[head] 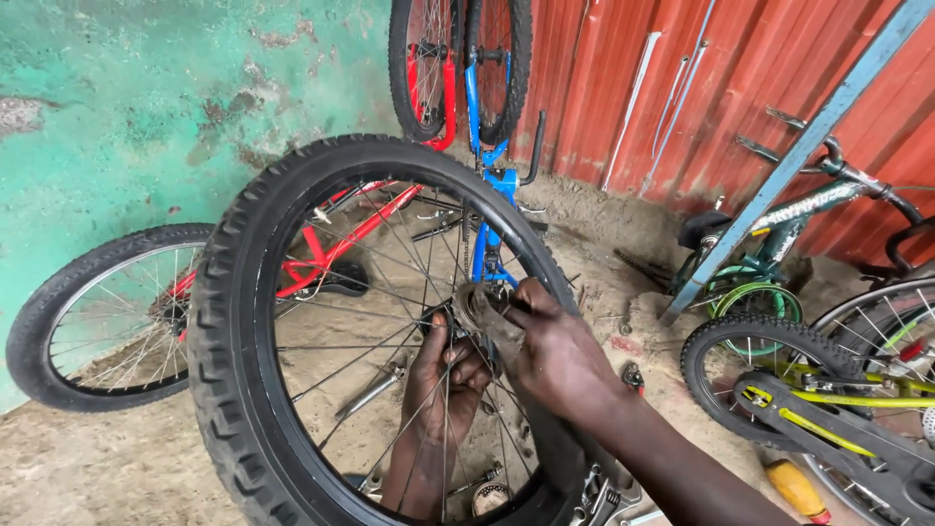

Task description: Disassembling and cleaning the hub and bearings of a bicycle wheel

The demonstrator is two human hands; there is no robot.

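Hands at hub [477, 310] of upright black-tyred wheel [243, 321]: left hand [446, 375] curled through spokes, gripping hub; right hand [555, 356] pinching part onto hub. Best: brace hub firmly, turn squarely.

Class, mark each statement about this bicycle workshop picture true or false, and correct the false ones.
1. Both hands work at the hub of the black-tyred wheel. True: the left hand reaches through the spokes and the right hand is at the hub.
2. The wall behind is painted yellow. False: the wall is green, beside red metal sheeting.
3. A red bicycle lies on the ground. True.
4. The floor is tiled. False: the ground is bare dirt.
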